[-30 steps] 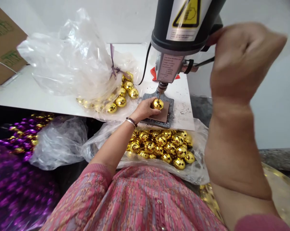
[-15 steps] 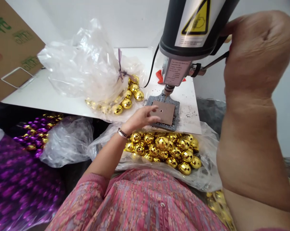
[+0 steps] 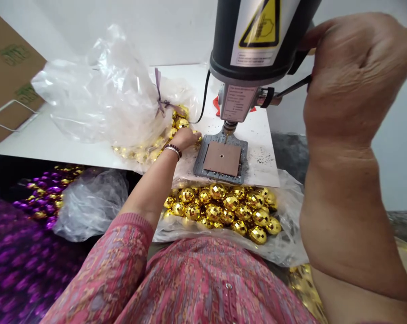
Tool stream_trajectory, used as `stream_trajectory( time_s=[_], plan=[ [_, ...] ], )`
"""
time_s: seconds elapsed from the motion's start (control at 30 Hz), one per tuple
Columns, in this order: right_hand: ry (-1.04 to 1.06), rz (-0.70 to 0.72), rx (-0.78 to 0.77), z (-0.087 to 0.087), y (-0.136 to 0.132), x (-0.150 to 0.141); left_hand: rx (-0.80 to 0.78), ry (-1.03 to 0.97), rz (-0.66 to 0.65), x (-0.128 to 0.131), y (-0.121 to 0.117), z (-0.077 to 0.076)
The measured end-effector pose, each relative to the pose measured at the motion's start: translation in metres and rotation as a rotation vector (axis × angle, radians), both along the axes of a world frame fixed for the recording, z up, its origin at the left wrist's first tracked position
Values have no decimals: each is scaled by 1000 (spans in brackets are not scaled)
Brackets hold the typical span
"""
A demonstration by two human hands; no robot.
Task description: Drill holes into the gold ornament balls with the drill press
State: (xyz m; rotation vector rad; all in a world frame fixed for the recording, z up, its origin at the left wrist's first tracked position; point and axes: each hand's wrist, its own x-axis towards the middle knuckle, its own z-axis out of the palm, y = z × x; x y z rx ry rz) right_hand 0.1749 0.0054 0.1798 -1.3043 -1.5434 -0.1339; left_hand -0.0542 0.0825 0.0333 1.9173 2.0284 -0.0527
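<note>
My left hand [image 3: 185,138] reaches over the white table top to the gold mirror balls [image 3: 181,122] spilling from under a tied clear plastic bag. Its fingers curl down at the balls, and I cannot tell if they grip one. My right hand [image 3: 355,76] is high at the right, shut around the dark lever [image 3: 293,88] of a bench drill press [image 3: 254,40]. The press's bit [image 3: 228,130] stands over a brown pad [image 3: 222,158] with a central hole, set in a grey metal base plate [image 3: 198,164]. Nothing lies on the pad.
A clear bag of gold mirror balls [image 3: 230,209] lies against my front, below the table edge. Purple and gold balls [image 3: 38,198] lie at lower left. A cardboard box [image 3: 11,76] stands at upper left. Black specks dot the white table top [image 3: 260,157].
My left hand has moved left off the pad to the balls by the tied bag. The gold ball held on the pad earlier is gone. My right hand stays on the lever.
</note>
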Motion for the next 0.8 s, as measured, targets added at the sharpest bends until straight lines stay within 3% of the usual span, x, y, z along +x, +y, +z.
stream_trajectory(
  time_s=[0.1, 0.27, 0.37, 0.43, 0.6, 0.8],
  plan=[
    [-24, -29, -28, 1, -3, -1, 3, -169, 69, 1, -8, -7],
    [16, 15, -30, -1, -7, -2, 106, -798, 175, -7, -38, -13],
    [68, 50, 28, -5, -6, -3, -39, -1130, 162, -10, -60, -11],
    [83, 70, 61, -7, -4, -3, -156, -1250, 164, -9, -71, -10],
    [73, 94, 80, -10, -2, -2, -242, -1251, 135, 6, -79, -8],
    [116, 116, 100, -13, -2, -5, -177, -1058, 36, 26, -74, 2]
  ],
)
